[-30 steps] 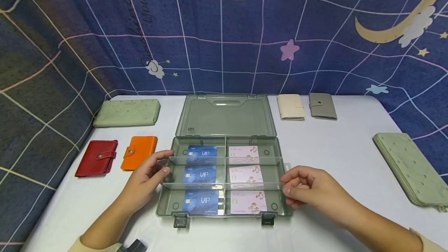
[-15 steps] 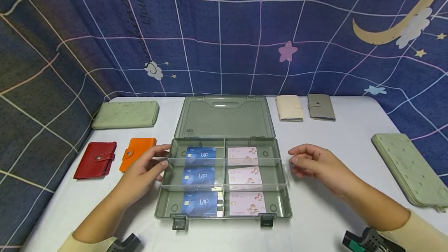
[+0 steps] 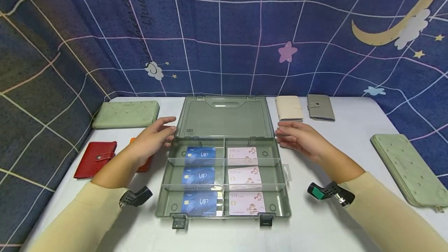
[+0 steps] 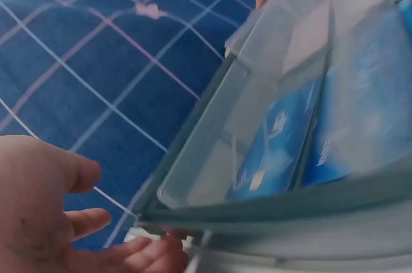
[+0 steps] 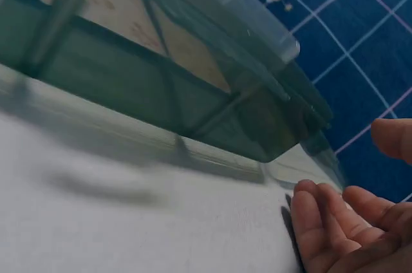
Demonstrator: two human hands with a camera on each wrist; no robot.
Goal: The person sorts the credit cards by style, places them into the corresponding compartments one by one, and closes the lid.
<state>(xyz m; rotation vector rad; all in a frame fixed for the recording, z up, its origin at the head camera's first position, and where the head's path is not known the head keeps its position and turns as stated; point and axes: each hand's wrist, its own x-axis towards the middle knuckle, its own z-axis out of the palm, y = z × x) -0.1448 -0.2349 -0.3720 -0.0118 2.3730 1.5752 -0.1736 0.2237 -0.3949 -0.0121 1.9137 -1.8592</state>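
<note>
A translucent grey-green divided plastic box (image 3: 169, 197) stands in the middle with its lid (image 3: 225, 121) folded back. Blue VIP cards, such as the front one (image 3: 199, 203), lie in the left compartments; pink VIP cards, such as the front one (image 3: 247, 203), lie in the right ones. My left hand (image 3: 152, 137) is by the lid's left edge, fingers loosely bent. Across from it, my right hand (image 3: 301, 139) is at the lid's right edge near the hinge, fingers relaxed. Whether the fingertips touch the lid I cannot tell. Neither hand grips anything.
A red card holder (image 3: 93, 160) and a partly covered orange card holder (image 3: 144, 166) lie left. Two green wallets (image 3: 126, 114) (image 3: 407, 170) flank the table. A cream card holder (image 3: 289, 108) and a grey one (image 3: 321, 107) lie back right. A patterned curtain (image 3: 224, 30) hangs behind.
Both hands have moved away from me, from the box's sides up to the lid's sides. The right hand first came off the box's right wall. My left arm now partly covers the orange card holder.
</note>
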